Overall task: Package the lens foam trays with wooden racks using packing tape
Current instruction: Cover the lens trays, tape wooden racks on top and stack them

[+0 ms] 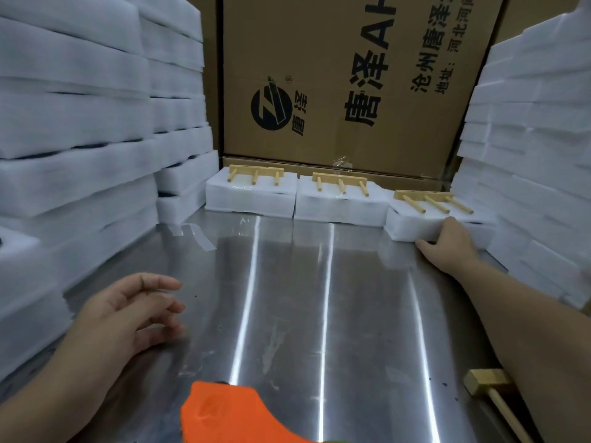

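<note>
Head view took in a tall cardboard box [351, 75] standing well beyond both hands, with foam stacks [73, 123] walling the left side and more stacked foam [537, 123] rising just right of the right hand. Below lay the steel tabletop [287, 298].

Three foam trays sat in a row at its far edge. The right hand [447, 247] appeared to grip the near wall of the right tray [425, 227], with the thumb along its lower edge and the fingers hidden behind the back of the hand. The middle tray [339, 206] and the left tray [249, 199] stood to that hand's left, untouched. The left hand [134, 311] hovered low over the steel, fingers loosely spread and holding nothing.

A wooden rack [428, 199] lay on the gripped tray just beyond the knuckles, and I could see no tape over it. If it was loose, a one-handed pull could have swung the tray and slid the rack off. Being soft, the foam might also have dented under the grip. The stack beside the wrist looked close enough to be knocked.

An orange object [224, 414], likely the tape dispenser, sat nearer than the left hand. A clear tape strip [198, 238] beyond that hand could have stuck to a dragged tray.
</note>
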